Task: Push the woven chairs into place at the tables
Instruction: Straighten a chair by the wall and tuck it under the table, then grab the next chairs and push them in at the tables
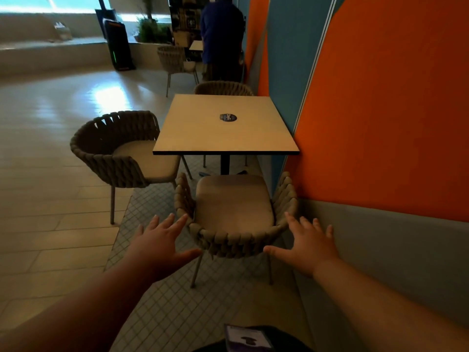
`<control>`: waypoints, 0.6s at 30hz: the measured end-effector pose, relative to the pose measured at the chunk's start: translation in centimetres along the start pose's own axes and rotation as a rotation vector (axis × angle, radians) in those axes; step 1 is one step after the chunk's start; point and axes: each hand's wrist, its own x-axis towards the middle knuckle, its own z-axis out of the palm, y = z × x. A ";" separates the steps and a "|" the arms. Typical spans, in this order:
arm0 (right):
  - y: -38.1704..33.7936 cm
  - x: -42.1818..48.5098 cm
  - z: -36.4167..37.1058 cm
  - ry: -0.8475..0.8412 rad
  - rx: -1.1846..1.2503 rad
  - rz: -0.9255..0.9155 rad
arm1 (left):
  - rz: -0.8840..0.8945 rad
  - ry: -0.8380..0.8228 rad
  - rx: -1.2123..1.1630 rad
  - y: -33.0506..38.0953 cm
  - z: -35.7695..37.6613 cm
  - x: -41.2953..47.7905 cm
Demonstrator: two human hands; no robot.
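A woven chair (234, 207) with a beige seat cushion stands right in front of me, its seat front near the square table (225, 125) but not under it. My left hand (157, 246) is spread open at the left end of its curved back, thumb close to the weave. My right hand (308, 246) is spread open at the right end, thumb beside the back. Neither hand grips anything. A second woven chair (119, 151) stands at the table's left side, partly tucked. A third woven chair (224, 88) sits at the far side.
An orange and blue wall (380, 110) runs close along the right of the table and chair. A person in blue (220, 36) stands at the back by another woven chair (173, 59). A black speaker (118, 44) stands far left. Tiled floor (50, 174) opens to the left.
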 end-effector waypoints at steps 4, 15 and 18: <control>0.4 -0.6 -0.4 -0.002 -0.002 0.007 | 0.009 -0.003 -0.001 0.5 -0.1 -0.1; -2.4 1.6 -0.8 -0.015 -0.029 -0.179 | -0.147 0.067 -0.068 -1.4 0.3 -2.8; -5.3 3.2 -0.3 -0.034 -0.062 -0.271 | -0.254 0.081 -0.079 -3.5 0.8 -5.1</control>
